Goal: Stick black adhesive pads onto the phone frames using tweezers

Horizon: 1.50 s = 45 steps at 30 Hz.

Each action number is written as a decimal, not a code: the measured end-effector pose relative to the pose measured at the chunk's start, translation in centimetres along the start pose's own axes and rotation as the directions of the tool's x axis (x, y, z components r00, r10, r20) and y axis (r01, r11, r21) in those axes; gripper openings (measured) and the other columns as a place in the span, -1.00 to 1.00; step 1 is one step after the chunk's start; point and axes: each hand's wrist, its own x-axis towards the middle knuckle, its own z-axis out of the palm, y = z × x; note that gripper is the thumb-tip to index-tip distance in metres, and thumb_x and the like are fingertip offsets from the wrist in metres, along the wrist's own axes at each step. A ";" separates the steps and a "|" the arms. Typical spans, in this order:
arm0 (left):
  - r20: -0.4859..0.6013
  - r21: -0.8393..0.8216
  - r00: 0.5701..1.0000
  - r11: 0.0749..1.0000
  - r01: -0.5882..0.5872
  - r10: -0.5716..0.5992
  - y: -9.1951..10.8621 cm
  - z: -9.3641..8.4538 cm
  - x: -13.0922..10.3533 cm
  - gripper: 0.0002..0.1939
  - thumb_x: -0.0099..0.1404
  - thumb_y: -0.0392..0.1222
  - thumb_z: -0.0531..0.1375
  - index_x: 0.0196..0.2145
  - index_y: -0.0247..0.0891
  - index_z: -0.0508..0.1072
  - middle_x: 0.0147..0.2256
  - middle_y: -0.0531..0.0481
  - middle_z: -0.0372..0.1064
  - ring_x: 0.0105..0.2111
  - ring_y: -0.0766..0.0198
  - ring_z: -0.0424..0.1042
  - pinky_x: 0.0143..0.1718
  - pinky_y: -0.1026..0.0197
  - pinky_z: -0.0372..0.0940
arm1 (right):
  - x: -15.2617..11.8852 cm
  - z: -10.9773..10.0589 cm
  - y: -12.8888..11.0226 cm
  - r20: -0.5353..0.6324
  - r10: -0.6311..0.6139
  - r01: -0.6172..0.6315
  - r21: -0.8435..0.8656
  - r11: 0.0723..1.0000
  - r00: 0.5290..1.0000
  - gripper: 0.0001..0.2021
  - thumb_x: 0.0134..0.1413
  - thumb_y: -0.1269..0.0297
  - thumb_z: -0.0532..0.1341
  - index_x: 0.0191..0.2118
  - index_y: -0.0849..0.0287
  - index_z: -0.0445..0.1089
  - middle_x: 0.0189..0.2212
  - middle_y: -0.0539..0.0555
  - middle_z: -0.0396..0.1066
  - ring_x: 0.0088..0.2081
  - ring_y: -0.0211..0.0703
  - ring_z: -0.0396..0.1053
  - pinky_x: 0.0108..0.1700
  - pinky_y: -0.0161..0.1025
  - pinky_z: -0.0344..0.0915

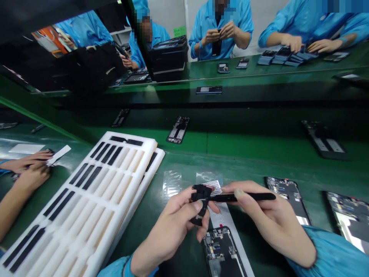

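My left hand is closed on a small black phone part, gripped between thumb and fingers. My right hand has thumb and fingers closed around black tweezers, their tips at the black part. Just behind them a small white sheet with rows of dark dots shows between both hands; which hand supports it, if either, I cannot tell. Below the hands lies an opened phone with its circuit board exposed. A long pale strip runs beside it, partly under the phone.
White foam trays with slots, some holding black strips, are stacked at left. Two clear sheets lie ahead. More opened phones stand at right; phone frames rest on the green line. Co-workers sit opposite; another person's hands work at far left.
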 end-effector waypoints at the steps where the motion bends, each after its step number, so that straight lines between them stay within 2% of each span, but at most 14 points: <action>1: -0.003 0.035 1.000 0.999 -0.010 0.010 0.1 0.0 -0.1 -0.74 0.45 -0.16 0.05 -0.11 -0.34 0.48 -0.46 0.03 0.28 -0.53 0.35 0.25 -0.46 0.25 0.15 | 0.2 -0.4 -0.1 -0.021 0.010 -0.009 0.017 1.000 1.000 -0.79 0.35 0.20 0.16 -0.13 -0.02 0.57 -0.14 0.03 0.57 -0.08 -0.11 0.55 -0.06 -0.29 0.53; 4: -0.085 0.307 0.995 0.951 -0.027 0.056 0.3 -0.1 -0.6 -0.68 0.48 -0.09 0.03 0.09 -0.23 0.36 -0.30 0.00 0.36 -0.40 0.29 0.32 -0.28 0.20 0.25 | 1.1 -2.1 0.5 -0.075 0.094 -0.083 0.134 0.987 0.993 -0.76 0.33 0.09 0.17 -0.20 0.01 0.58 -0.15 0.07 0.56 -0.17 -0.07 0.59 -0.11 -0.25 0.58; 6: -0.163 0.571 0.977 0.821 -0.020 0.138 0.0 -0.4 -0.7 -0.61 0.48 -0.07 0.03 0.21 -0.12 0.23 -0.07 -0.07 0.38 -0.19 0.20 0.38 -0.09 0.13 0.28 | 1.6 -3.0 1.8 -0.021 0.180 -0.172 0.208 0.963 0.983 -0.71 0.29 0.03 0.20 -0.25 0.10 0.56 -0.20 0.13 0.56 -0.25 -0.03 0.62 -0.16 -0.20 0.61; 8: -0.124 0.814 0.969 0.581 -0.024 0.213 -0.6 -0.7 -0.5 -0.60 0.49 -0.18 -0.01 0.25 -0.10 0.18 0.05 -0.12 0.34 -0.03 0.11 0.36 0.04 0.03 0.26 | 1.7 -3.6 3.5 0.102 0.227 -0.245 0.221 0.944 0.969 -0.68 0.26 0.01 0.23 -0.27 0.19 0.53 -0.25 0.17 0.57 -0.28 0.00 0.62 -0.18 -0.17 0.61; 10: 0.021 0.965 0.979 0.251 -0.072 0.201 -1.4 -0.9 -0.2 -0.49 0.41 -0.42 -0.09 0.26 -0.17 0.19 0.06 -0.17 0.35 0.03 0.03 0.35 0.06 -0.05 0.29 | 1.4 -3.7 5.0 0.213 0.211 -0.254 0.201 0.946 0.954 -0.67 0.29 0.03 0.21 -0.24 0.24 0.51 -0.24 0.18 0.57 -0.25 -0.01 0.62 -0.16 -0.18 0.60; 12: 0.145 0.988 0.982 -0.076 -0.137 0.119 -2.1 -0.9 0.3 -0.30 0.23 -0.60 -0.11 0.29 -0.23 0.17 0.16 -0.22 0.29 0.05 -0.04 0.35 0.02 -0.12 0.35 | 1.1 -3.5 6.1 0.295 0.158 -0.212 0.160 0.964 0.942 -0.69 0.32 0.08 0.18 -0.20 0.25 0.50 -0.20 0.18 0.56 -0.22 -0.06 0.62 -0.12 -0.21 0.58; 13: 0.178 0.966 0.981 -0.205 -0.158 0.079 -2.5 -0.8 0.6 -0.23 0.16 -0.63 -0.10 0.31 -0.25 0.15 0.24 -0.23 0.21 0.06 -0.07 0.34 0.00 -0.14 0.37 | 1.1 -3.4 6.4 0.316 0.126 -0.175 0.131 0.976 0.940 -0.71 0.34 0.11 0.16 -0.19 0.25 0.50 -0.19 0.17 0.55 -0.22 -0.09 0.61 -0.12 -0.23 0.57; 15: 0.212 0.907 0.977 -0.376 -0.190 0.018 -2.9 -0.6 0.9 -0.16 0.09 -0.64 -0.07 0.33 -0.26 0.12 0.36 -0.21 0.04 0.07 -0.10 0.34 -0.02 -0.16 0.41 | 1.0 -3.3 6.7 0.336 0.061 -0.084 0.055 0.995 0.940 -0.73 0.36 0.17 0.13 -0.18 0.25 0.50 -0.21 0.16 0.56 -0.24 -0.15 0.60 -0.13 -0.28 0.55; 17: 0.230 0.863 0.973 -0.459 -0.213 -0.019 -3.3 -0.6 1.2 -0.14 0.08 -0.63 -0.06 0.33 -0.25 0.12 0.39 -0.15 -0.03 0.03 -0.06 0.37 -0.07 -0.12 0.45 | 1.2 -3.3 6.7 0.341 -0.002 0.013 -0.029 1.000 0.940 -0.74 0.37 0.22 0.11 -0.19 0.24 0.50 -0.23 0.14 0.57 -0.23 -0.18 0.59 -0.14 -0.31 0.52; 21: 0.268 0.826 0.963 -0.512 -0.236 -0.011 -3.7 -0.7 1.4 -0.14 0.09 -0.65 -0.08 0.34 -0.25 0.13 0.38 -0.09 0.00 -0.01 -0.02 0.40 -0.13 -0.06 0.49 | 1.4 -3.6 6.5 0.361 -0.052 0.099 -0.113 0.989 0.931 -0.73 0.39 0.25 0.08 -0.21 0.21 0.51 -0.24 0.13 0.59 -0.20 -0.19 0.57 -0.15 -0.34 0.48; 27: 0.300 0.828 0.954 -0.499 -0.258 0.005 -4.1 -1.0 1.6 -0.20 0.14 -0.63 -0.09 0.33 -0.29 0.15 0.34 -0.15 0.08 -0.06 -0.03 0.43 -0.16 -0.09 0.49 | 1.4 -3.9 6.4 0.377 -0.066 0.127 -0.139 0.982 0.924 -0.78 0.38 0.29 0.09 -0.18 0.19 0.49 -0.24 0.11 0.59 -0.20 -0.19 0.56 -0.14 -0.33 0.46; 33: 0.305 0.839 0.952 -0.474 -0.267 0.003 -4.2 -1.1 1.8 -0.19 0.15 -0.62 -0.10 0.34 -0.29 0.13 0.35 -0.16 0.07 -0.05 -0.05 0.43 -0.17 -0.10 0.49 | 1.4 -4.0 6.3 0.385 -0.040 0.110 -0.160 0.981 0.922 -0.79 0.37 0.29 0.09 -0.16 0.17 0.49 -0.23 0.10 0.59 -0.20 -0.17 0.57 -0.15 -0.31 0.46; 45: 0.282 0.856 0.957 -0.432 -0.284 -0.071 -3.9 -0.8 2.0 -0.23 0.19 -0.56 -0.08 0.36 -0.31 0.09 0.37 -0.24 -0.01 -0.04 -0.06 0.41 -0.20 -0.11 0.47 | 1.2 -3.7 5.5 0.386 0.021 0.062 -0.202 0.977 0.922 -0.77 0.39 0.28 0.06 -0.15 0.15 0.47 -0.22 0.11 0.58 -0.21 -0.17 0.54 -0.14 -0.28 0.44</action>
